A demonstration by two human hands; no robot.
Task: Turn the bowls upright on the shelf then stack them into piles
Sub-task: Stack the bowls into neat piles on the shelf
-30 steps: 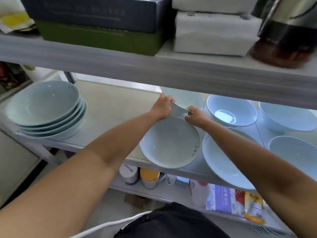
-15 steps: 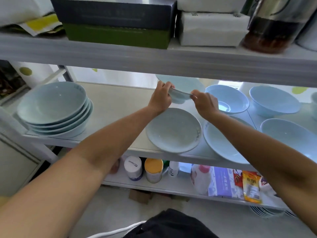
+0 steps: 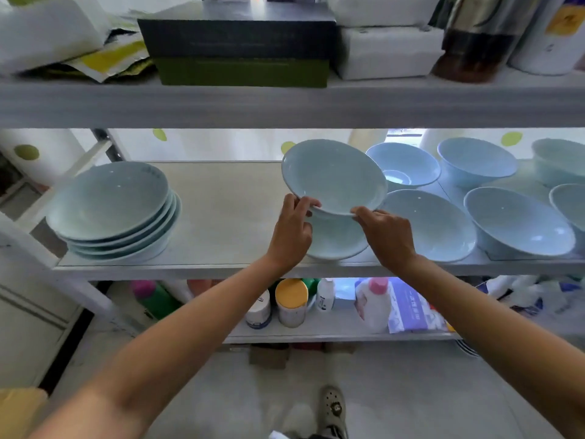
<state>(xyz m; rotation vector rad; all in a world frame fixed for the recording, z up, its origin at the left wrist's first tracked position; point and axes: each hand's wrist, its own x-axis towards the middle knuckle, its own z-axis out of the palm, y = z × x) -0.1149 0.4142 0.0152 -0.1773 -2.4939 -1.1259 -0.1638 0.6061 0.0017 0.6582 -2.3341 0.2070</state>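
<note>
both arms reach in from the lower corners of the frame and converge at the centre, forearms bare and nearly straight. the left hand (image 3: pixel 292 229) is raised with its wrist bent back, fingers curled upward and bunched together, pinching the near left edge of a pale blue bowl (image 3: pixel 335 177) between fingertips and thumb. the right hand (image 3: pixel 387 236) mirrors it just to the right, knuckles towards the camera, its thumb and first fingers nipping the near right edge of the same rim.

the bowl is held in the air at centre frame, tilted so its hollow faces the camera and its far rim rises towards the underside of the upper shelf. directly below it a second bowl (image 3: pixel 335 242) sits on the middle shelf (image 3: pixel 228 217), partly hidden behind both hands; whether the two bowls touch cannot be told.

at the left of the shelf stands a stack of bowls (image 3: pixel 110 210), upright and nested. to the right, just beside the right hand, is an upright shallow bowl (image 3: pixel 433 223), with more pale blue bowls (image 3: pixel 519 221) spread towards the right edge.

a dark box (image 3: pixel 237 36) rests on a green box (image 3: pixel 240 71) at top centre. a yellow-lidded jar (image 3: pixel 291 302) stands on the lower shelf.
</note>
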